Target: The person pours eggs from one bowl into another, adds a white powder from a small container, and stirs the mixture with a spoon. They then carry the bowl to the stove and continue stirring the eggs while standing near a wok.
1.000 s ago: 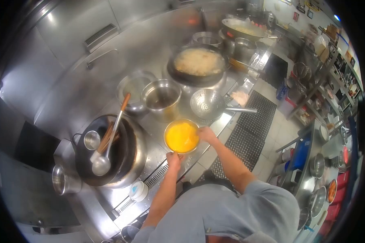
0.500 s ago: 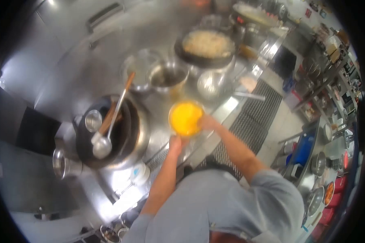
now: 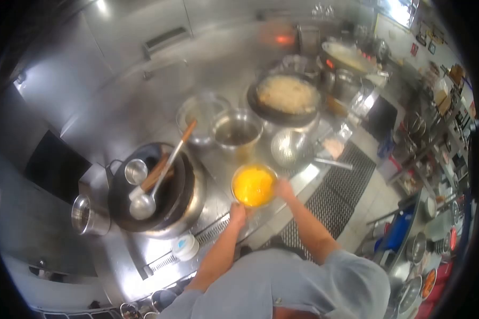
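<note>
A metal bowl (image 3: 233, 194) holding bright yellow liquid like beaten egg (image 3: 254, 185) is in front of me, over the steel counter. My left hand (image 3: 238, 214) is closed on its near left rim. On the right side, my right hand (image 3: 283, 189) is closed at the rim; its fingertips are partly hidden. To the left sits a dark wok (image 3: 175, 204) with a ladle (image 3: 142, 206), a wooden-handled spatula (image 3: 136, 193) and a small metal cup (image 3: 135, 171) in it. Beyond the bowl stands a metal pot (image 3: 237, 138) of dark liquid.
A perforated skimmer (image 3: 288, 149) lies right of the pot, its handle reaching over the counter edge. Behind it is a wok of pale food (image 3: 287, 94). A white tub (image 3: 185, 246) and a metal container (image 3: 89, 215) stand left. Black matting (image 3: 324, 210) covers the floor.
The view has tilted, so the counter items appear lower and slightly right. Both hands stay at the bowl, and the picture is less blurred.
</note>
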The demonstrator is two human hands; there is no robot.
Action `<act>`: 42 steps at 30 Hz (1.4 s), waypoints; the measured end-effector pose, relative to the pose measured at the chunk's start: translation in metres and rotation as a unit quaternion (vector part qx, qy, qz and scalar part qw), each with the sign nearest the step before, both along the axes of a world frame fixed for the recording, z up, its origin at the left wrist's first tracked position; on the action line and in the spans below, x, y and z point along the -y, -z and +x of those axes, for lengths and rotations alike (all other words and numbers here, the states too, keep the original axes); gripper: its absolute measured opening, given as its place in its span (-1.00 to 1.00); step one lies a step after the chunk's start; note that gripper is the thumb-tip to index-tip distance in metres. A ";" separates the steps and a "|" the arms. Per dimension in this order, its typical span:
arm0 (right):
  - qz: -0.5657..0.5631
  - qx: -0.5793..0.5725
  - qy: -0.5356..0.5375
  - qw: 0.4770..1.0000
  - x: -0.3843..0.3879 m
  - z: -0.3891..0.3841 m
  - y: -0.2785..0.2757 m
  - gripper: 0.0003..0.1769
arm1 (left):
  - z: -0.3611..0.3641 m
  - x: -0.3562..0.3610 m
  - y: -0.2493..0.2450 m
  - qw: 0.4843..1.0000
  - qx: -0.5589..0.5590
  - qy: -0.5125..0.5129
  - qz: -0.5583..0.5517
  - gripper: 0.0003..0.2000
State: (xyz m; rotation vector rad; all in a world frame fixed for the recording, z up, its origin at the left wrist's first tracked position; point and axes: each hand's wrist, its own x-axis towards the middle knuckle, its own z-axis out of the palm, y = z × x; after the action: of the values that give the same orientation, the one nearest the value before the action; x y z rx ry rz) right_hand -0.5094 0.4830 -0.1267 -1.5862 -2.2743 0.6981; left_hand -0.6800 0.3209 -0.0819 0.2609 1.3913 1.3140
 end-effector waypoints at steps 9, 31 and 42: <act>-0.070 -0.020 -0.151 0.986 0.017 -0.007 -0.083 -0.65 | -0.012 0.002 0.014 0.997 0.004 0.050 0.058 -0.68; -0.115 -0.118 -0.053 0.985 0.033 -0.005 -0.063 -0.65 | -0.008 0.006 0.005 0.996 0.074 0.027 0.050 -0.68; -0.006 -0.123 -0.156 0.980 0.018 -0.010 -0.007 -0.67 | -0.008 0.014 -0.007 0.999 0.048 -0.010 0.016 -0.72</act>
State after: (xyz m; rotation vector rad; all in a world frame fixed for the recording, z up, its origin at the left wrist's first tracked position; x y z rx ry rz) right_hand -0.5191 0.4653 -0.1202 -1.0833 -2.3524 0.9291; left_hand -0.6881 0.3074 -0.0750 0.2035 1.2960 1.3495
